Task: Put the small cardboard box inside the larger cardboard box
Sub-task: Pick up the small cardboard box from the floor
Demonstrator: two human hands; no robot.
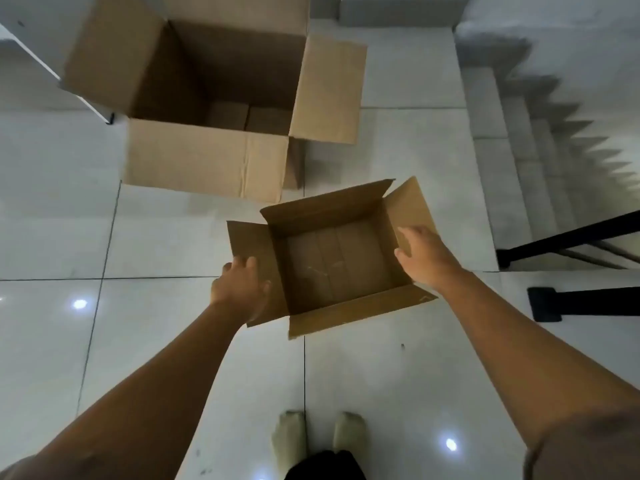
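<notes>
Two bare forearms reach up from the bottom corners of the frame toward the centre, above a pair of feet in pale socks at the bottom middle, standing on a glossy grey tiled floor with dark grout lines and small bright light reflections. At the upper left, part of a pale piece of furniture with a dark foot shows at the edge of the frame. Just to its right, in the upper middle, the large box stands open on the floor with all four flaps spread outward and a dark interior in which some lighter cardboard is dimly visible at the bottom. Below it, in the centre of the frame, the small box is open and empty, its flaps folded outward, near the large box but apart from it. The left hand lies with fingers spread on the small box's left flap, and the right hand lies against its right flap and wall, so the hands are well apart, one on each side; whether they grip firmly or only touch cannot be told, nor whether the small box rests on the floor. At the right, grey stairs descend toward the edge of the frame, with a black railing below them.
</notes>
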